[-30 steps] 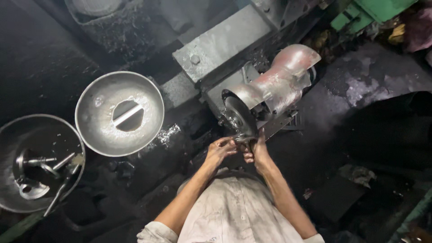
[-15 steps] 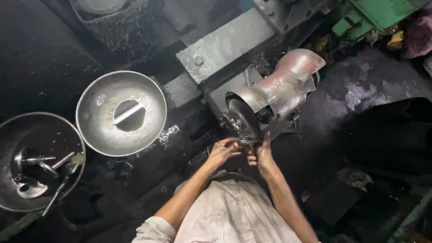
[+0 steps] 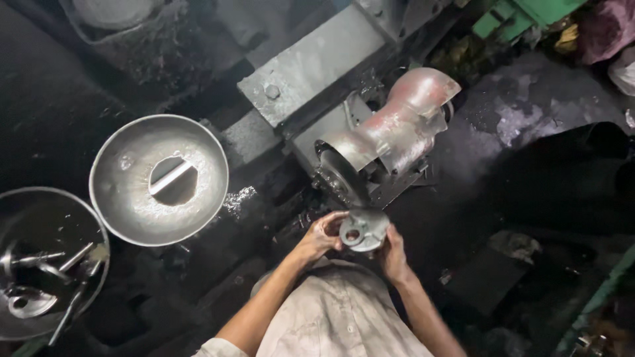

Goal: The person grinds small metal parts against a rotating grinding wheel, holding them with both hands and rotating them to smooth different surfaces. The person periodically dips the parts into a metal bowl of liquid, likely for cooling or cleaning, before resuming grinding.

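Both hands hold a small grey cast metal part (image 3: 362, 230) with round holes, just below the grinding wheel (image 3: 338, 177) of a bench grinder (image 3: 397, 129). My left hand (image 3: 319, 237) grips the part's left side. Its right side rests in my right hand (image 3: 391, 251). The part sits slightly clear of the wheel, facing up toward the camera.
A shallow metal bowl (image 3: 159, 180) with a hole in its middle stands to the left. A second bowl (image 3: 41, 261) at far left holds several metal pieces. A grey machine block (image 3: 311, 63) lies behind the grinder. Dark, grimy floor surrounds everything; green frame parts (image 3: 516, 16) at top right.
The part was pressed close against the grinding wheel; now both hands have drawn it back and turned its flat face upward.
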